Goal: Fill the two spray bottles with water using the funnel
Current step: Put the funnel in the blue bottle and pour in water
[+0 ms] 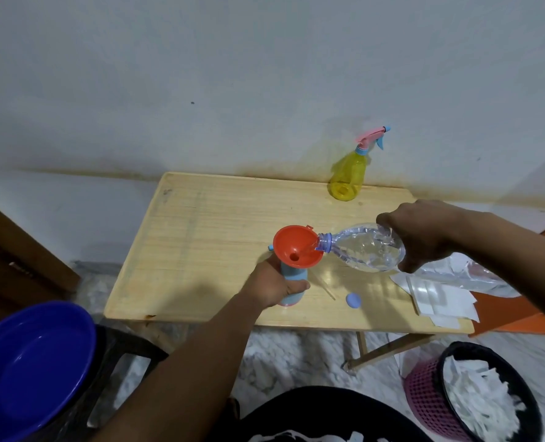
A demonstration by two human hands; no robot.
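A red-orange funnel [297,246] sits in the mouth of a light blue bottle [293,283] standing near the front of the wooden table [201,231]. My left hand [272,283] grips that blue bottle around its body. My right hand [424,232] holds a clear plastic water bottle [365,247] tilted sideways, its open neck at the funnel's rim, water running in. A yellow spray bottle [349,177] with a pink and blue trigger head stands at the table's back right, apart from both hands.
A small blue cap [353,300] and a thin stick [324,287] lie on the table by the blue bottle. White papers [437,298] cover the right edge. A blue basin [31,368] sits at lower left, a pink waste basket [469,400] at lower right.
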